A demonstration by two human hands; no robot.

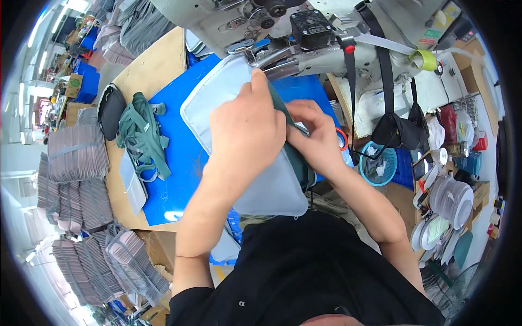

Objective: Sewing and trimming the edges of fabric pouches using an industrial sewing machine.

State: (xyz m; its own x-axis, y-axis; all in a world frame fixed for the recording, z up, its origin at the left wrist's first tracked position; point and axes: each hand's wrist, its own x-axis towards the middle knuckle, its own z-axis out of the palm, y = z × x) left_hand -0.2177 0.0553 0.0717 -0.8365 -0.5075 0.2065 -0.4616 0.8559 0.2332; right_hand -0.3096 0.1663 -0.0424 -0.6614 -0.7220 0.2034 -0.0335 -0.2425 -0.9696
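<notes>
A light grey padded panel (272, 187) with a bound edge hangs from the sewing machine (312, 60) toward my lap. Dark green fabric (296, 161) runs along its right side. My left hand (247, 127) is closed over the panel's upper part, its fingertips close to the machine's sewing end. To the right, my right hand (315, 133) pinches the green fabric at the edge, thumb and fingers together. The exact spot under the fingers is hidden. Just beyond my right hand show the orange handles of scissors (342, 139).
Green straps (142, 133) lie in a heap on the table's left, beside a black pouch (110, 111). Bundled grey panels (79, 153) are stacked farther left. A turquoise basket (379, 164) stands at right, near spools (454, 198) and a hanging black strap (385, 81).
</notes>
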